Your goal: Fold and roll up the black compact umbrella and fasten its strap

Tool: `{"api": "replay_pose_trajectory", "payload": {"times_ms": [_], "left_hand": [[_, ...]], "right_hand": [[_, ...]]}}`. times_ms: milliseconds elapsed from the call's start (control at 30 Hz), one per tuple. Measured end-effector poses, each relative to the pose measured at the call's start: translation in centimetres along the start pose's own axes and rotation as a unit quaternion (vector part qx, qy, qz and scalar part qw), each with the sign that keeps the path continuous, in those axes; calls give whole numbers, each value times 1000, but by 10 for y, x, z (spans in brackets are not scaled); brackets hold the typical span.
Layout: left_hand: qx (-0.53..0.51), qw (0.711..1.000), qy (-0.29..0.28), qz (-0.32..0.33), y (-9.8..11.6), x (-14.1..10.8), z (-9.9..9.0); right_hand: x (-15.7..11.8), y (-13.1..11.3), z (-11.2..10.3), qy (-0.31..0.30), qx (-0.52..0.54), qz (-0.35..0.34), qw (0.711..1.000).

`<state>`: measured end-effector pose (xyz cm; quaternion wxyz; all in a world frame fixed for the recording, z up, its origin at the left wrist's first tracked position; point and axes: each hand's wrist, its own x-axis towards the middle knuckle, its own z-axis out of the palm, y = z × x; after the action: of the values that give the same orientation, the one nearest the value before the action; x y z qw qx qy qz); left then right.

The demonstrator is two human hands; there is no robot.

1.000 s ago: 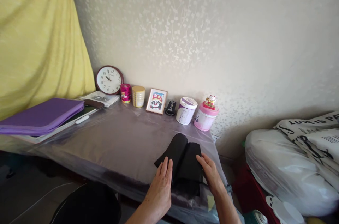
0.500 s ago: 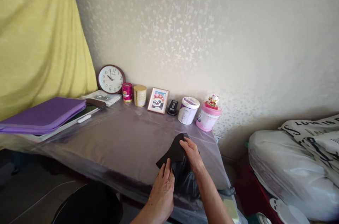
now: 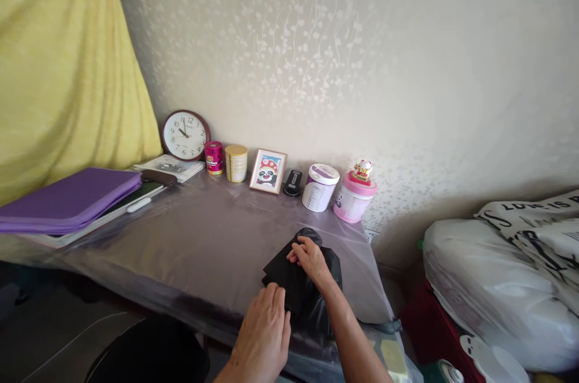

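A black plastic bag [image 3: 326, 309] lies crumpled near the right front part of the table [image 3: 217, 238], with a flat, folded black piece [image 3: 283, 268] at its left. My left hand [image 3: 265, 322] has its fingers closed on the lower left edge of that black piece. Across its upper part rests my right hand [image 3: 310, 257], fingers bent together on the black plastic; whether they pinch it is hard to tell.
Along the wall stand a clock [image 3: 186, 135], a pink can [image 3: 214, 158], a yellow-lidded can [image 3: 236, 164], a picture frame [image 3: 268, 171] and two tubs [image 3: 320, 188]. A purple folder [image 3: 72, 199] lies left; a white bag [image 3: 488, 286] is right.
My left hand has moved slightly left and down, its fingers now curled at the edge. My right hand has shifted left over the black plastic, which looks flatter and wider. The view has moved slightly.
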<state>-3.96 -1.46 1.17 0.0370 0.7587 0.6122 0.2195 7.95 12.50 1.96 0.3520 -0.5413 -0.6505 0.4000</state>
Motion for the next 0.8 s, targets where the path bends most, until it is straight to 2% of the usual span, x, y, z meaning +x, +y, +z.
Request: {"api": "replay_pose_trajectory", "payload": {"times_ms": [67, 133, 267, 367, 467, 633, 700, 800], "left_hand": [[-19, 1000, 0, 16, 9, 5, -14], [-39, 998, -10, 56, 17, 11, -19], [-4, 994, 18, 103, 16, 18, 3], [26, 994, 34, 99, 5, 16, 25], [26, 995, 42, 84, -1, 11, 38], [7, 997, 32, 76, -1, 8, 44], [0, 997, 20, 70, 0, 8, 44], [-12, 998, -1, 59, 0, 8, 43]], "right_hand": [[-2, -3, 0, -7, -10, -14, 1000], [-4, -4, 0, -16, -21, -33, 999], [-9, -7, -1, -37, -46, -62, 996], [-21, -11, -3, -49, -61, -98, 992], [-39, -13, -6, -35, -76, -160, 984], [-55, -1, -13, 3, -138, -285, 948], [-49, 7, -15, 6, -167, -316, 934], [-29, 18, -17, 22, -217, -326, 920]]}}
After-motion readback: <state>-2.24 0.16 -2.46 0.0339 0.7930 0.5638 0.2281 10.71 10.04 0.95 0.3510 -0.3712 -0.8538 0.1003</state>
